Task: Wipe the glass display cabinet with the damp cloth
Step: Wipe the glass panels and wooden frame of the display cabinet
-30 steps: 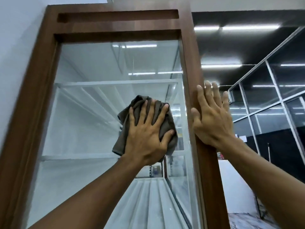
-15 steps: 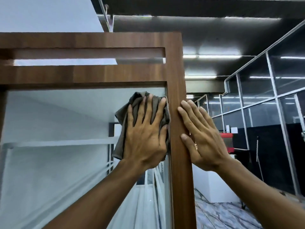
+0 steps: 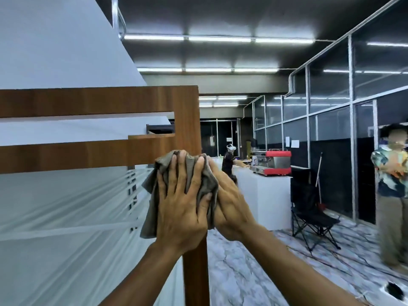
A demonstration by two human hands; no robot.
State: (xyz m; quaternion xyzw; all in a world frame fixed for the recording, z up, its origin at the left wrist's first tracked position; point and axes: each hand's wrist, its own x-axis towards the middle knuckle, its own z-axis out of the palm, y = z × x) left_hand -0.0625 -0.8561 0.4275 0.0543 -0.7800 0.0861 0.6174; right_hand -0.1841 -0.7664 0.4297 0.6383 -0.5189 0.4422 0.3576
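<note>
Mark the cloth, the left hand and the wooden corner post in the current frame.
cloth point(image 3: 149, 214), head view, on the hanging fold at its left edge.
left hand point(image 3: 181, 208), head view, on the back of the hand.
wooden corner post point(image 3: 187, 120), head view, on its upper stretch, near the top.

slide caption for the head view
Left hand and right hand press a grey cloth against the glass cabinet's wooden corner post.
</note>
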